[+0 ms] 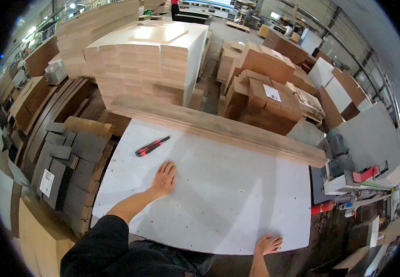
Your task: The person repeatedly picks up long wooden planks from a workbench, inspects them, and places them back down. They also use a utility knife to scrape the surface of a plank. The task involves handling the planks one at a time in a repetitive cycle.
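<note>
A white work board [218, 194] with small holes and marks spreads out in front of me. My left hand [164, 178] lies flat on its left part, fingers stretched forward, holding nothing. Just beyond those fingertips rests a red and black utility knife [152, 146], lying slantwise. At the near right edge, my right hand [269, 243] presses down on the board with its fingers spread and nothing in it. Along the far edge runs a long wooden beam [218, 129], apart from both hands.
Behind the beam rises a tall stack of white-topped panels [140, 64]. Brown cartons [269, 99] stand farther right. Grey boards [70, 161] are piled at the left. A machine with a motor [338, 152] stands close to the right edge. A distant person [175, 9] is at the back.
</note>
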The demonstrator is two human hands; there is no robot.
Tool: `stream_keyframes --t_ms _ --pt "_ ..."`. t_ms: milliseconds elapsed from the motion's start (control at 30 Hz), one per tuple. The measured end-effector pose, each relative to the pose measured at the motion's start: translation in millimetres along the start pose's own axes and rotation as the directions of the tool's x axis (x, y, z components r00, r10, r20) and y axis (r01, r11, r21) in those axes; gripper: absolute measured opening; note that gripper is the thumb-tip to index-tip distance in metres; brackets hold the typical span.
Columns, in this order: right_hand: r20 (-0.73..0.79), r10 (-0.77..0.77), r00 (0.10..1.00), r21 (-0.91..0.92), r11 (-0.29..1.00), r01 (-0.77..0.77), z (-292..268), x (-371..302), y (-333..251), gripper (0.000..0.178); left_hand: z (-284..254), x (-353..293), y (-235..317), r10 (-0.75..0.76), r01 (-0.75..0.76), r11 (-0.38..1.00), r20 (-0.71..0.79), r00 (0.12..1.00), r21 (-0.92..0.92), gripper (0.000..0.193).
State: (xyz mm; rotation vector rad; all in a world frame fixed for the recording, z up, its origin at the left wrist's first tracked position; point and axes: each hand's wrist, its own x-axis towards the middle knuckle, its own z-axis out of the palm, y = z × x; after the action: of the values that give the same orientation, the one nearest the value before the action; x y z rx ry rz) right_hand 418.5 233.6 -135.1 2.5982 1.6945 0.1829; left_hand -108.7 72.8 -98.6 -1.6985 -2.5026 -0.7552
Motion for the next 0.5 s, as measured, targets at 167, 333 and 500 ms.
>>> stream_keyframes --t_ms 167,333,500 --pt "0.010 -0.011 1.000 -0.005 1.000 0.011 -9.3 -3.6 -2.2 0.069 1.1 -0.4 0.5 0.000 0.000 1.000 0.023 1.000 0.017 0.051" --pt "-0.014 -0.022 1.000 -0.002 1.000 0.022 0.8 -1.9 1.6 0.071 0.2 -2.7 -1.0 0.002 -0.002 1.000 0.024 1.000 0.017 0.049" --pt "-0.041 -0.022 0.999 0.074 0.997 0.025 -4.6 -8.3 -3.2 0.067 -4.8 -5.0 -2.3 -0.004 0.004 1.000 0.016 1.000 0.001 0.049"
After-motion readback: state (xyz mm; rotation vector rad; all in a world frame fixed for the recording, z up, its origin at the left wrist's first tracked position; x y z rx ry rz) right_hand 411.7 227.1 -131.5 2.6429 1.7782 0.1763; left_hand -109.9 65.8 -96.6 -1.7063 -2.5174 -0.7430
